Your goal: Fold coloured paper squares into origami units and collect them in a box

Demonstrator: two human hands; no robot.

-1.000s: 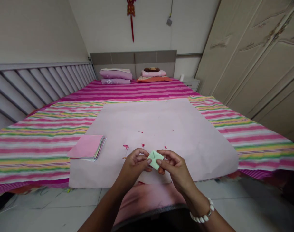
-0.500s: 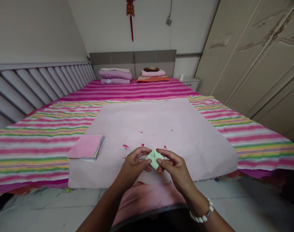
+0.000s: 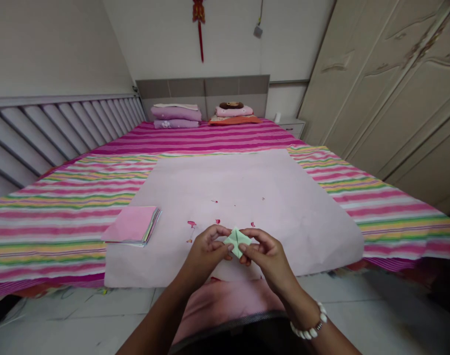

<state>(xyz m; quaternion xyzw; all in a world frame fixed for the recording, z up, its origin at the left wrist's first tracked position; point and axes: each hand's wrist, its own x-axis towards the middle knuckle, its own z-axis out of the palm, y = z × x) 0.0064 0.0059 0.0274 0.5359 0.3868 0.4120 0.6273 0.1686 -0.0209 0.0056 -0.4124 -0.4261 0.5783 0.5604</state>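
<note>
A small piece of folded light-green paper (image 3: 236, 238), roughly diamond-shaped with a crease down its middle, is held between both hands above the near edge of a large pale sheet (image 3: 232, 182). My left hand (image 3: 210, 246) pinches its left side, thumb in front and fingers behind. On the right side my right hand (image 3: 265, 249) grips it the same way, its thumb close to the centre crease. The fingertips behind the paper are partly hidden. A stack of coloured paper (image 3: 130, 225), pink on top, lies to the left on the sheet.
Small red marks or scraps (image 3: 191, 224) dot the sheet. Beneath it is a bed with a striped cover (image 3: 73, 212). Folded bedding (image 3: 176, 116) sits by the headboard (image 3: 184, 88). A slatted rail (image 3: 62, 130) is on the left, a wardrobe (image 3: 376, 98) on the right.
Both hands stay almost in place, still on the green paper. My right thumb has shifted very slightly left along it.
</note>
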